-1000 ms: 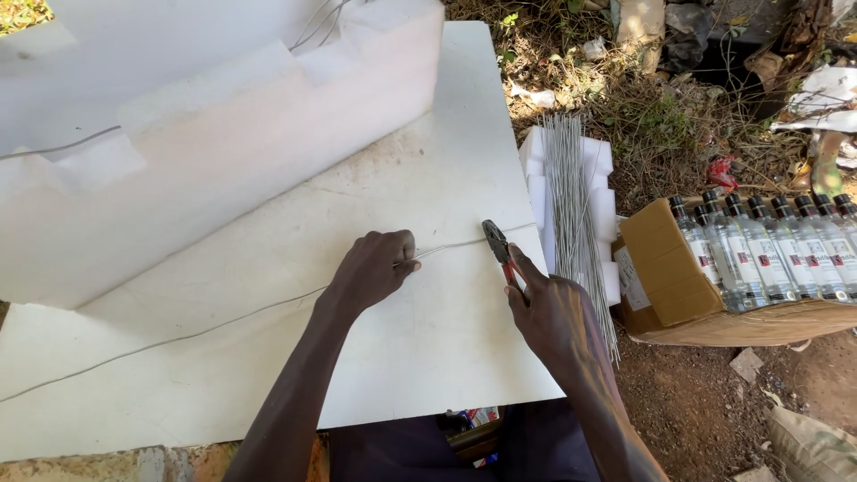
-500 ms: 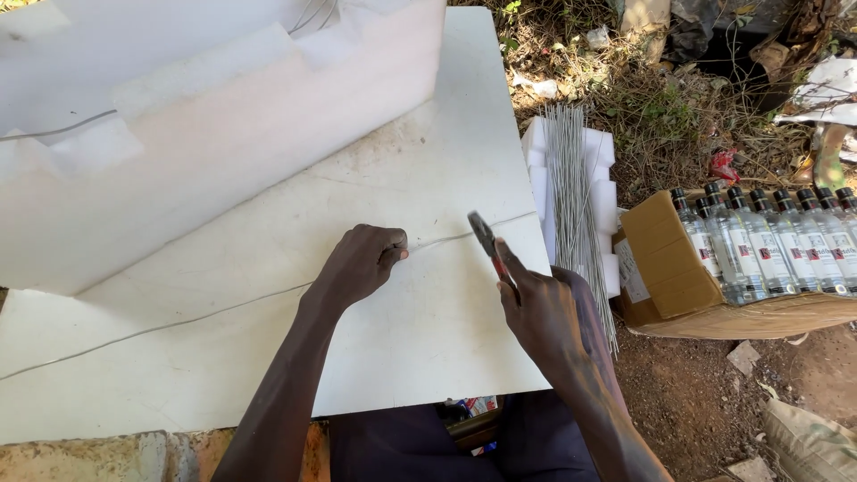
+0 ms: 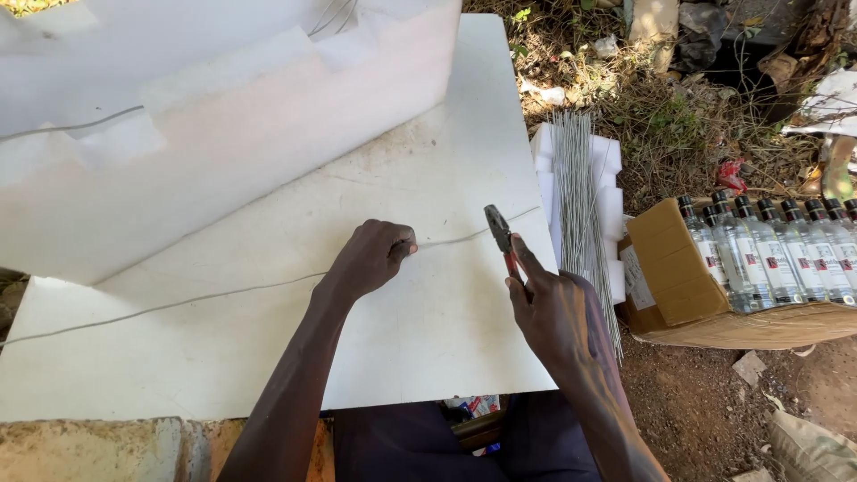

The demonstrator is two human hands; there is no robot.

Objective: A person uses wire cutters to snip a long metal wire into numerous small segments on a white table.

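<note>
A long thin wire (image 3: 205,297) runs across a white board (image 3: 420,330) from the left edge toward the right. My left hand (image 3: 373,259) pinches this wire near the board's middle. My right hand (image 3: 553,312) holds red-handled pliers (image 3: 500,234), their jaws at the wire's right stretch (image 3: 455,238), a little right of my left hand. I cannot tell whether the jaws are biting the wire.
A big white foam block (image 3: 223,134) lies across the board's far left. A bundle of cut straight wires (image 3: 580,205) rests on white foam pieces at the right. A cardboard box (image 3: 678,277) of clear bottles (image 3: 786,250) lies on the dirt ground further right.
My right hand with the pliers has shifted slightly left and nearer along the wire. My left hand has stayed on the wire.
</note>
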